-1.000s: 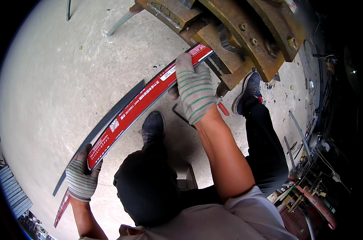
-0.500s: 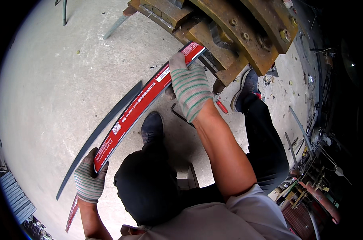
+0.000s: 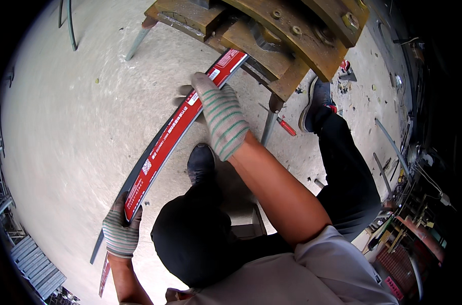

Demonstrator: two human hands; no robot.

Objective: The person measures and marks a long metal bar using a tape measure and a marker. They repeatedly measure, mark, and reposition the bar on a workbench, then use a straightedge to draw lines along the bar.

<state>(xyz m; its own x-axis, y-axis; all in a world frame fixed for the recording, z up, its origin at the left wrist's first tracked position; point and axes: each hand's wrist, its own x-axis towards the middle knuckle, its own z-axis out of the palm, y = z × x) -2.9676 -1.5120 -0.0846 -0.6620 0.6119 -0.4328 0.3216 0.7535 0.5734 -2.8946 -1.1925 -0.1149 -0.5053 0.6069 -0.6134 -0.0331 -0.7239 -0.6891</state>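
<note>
A long, slightly curved strip with red printed film [image 3: 165, 140] slants from lower left to upper right. My left hand [image 3: 121, 231], in a striped knit glove, is closed around its lower part. Higher up, my right hand [image 3: 223, 122], gloved alike, wraps over the strip, its fingertips showing past the far edge. A dark strip [image 3: 142, 170] runs close along the red one's left side; whether my left hand grips it too, I cannot tell. Below that hand a narrow red end [image 3: 104, 277] sticks out. The upper end of the red strip lies at the edge of a heavy brown metal fixture [image 3: 261, 51].
The fixture stands on metal legs [image 3: 270, 127] at the top. A red-handled tool [image 3: 287, 126] lies on the concrete floor [image 3: 63, 142] beside a dark shoe [image 3: 317, 101]. Grey bars [image 3: 37, 267] are stacked at lower left, and assorted metal parts [image 3: 404, 244] crowd the right.
My right hand has shifted left and down along with the red strip. The dark strip now lies closer against it. The view has moved slightly, and the black bent rod on the floor no longer shows.
</note>
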